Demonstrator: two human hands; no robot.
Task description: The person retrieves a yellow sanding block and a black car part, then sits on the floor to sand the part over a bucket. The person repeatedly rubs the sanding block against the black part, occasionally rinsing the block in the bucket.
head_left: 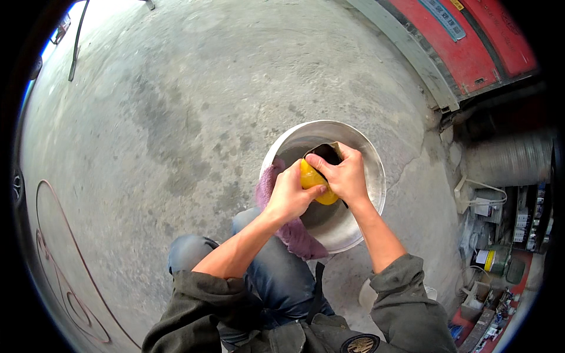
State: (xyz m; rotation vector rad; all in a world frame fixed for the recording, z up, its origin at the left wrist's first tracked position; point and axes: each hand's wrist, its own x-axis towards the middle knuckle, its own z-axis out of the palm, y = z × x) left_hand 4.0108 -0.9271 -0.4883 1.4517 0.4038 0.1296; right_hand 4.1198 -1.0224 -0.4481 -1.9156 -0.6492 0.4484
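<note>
Over a round metal basin (376, 154) both my hands are close together. My left hand (289, 191) is closed round a smooth, rounded yellow object (312, 177), its thumb pressed along the lower side. My right hand (346, 173) is closed on a dark, thin, bent sheet (327, 153) with a tan edge, the thumb pressing at the top of the yellow object. The sheet lies against the yellow object; fingers hide much of both, and their exact kind is unclear. A purple towel (299, 238) hangs over the basin's left rim.
Stained concrete floor (194, 106) surrounds the basin. At right stand a red cabinet (447, 50) and shelves with a yellow-labelled jar (486, 259) and small parts. A thin hose (73, 241) lies coiled at left. A pale container (369, 294) sits beside my right sleeve.
</note>
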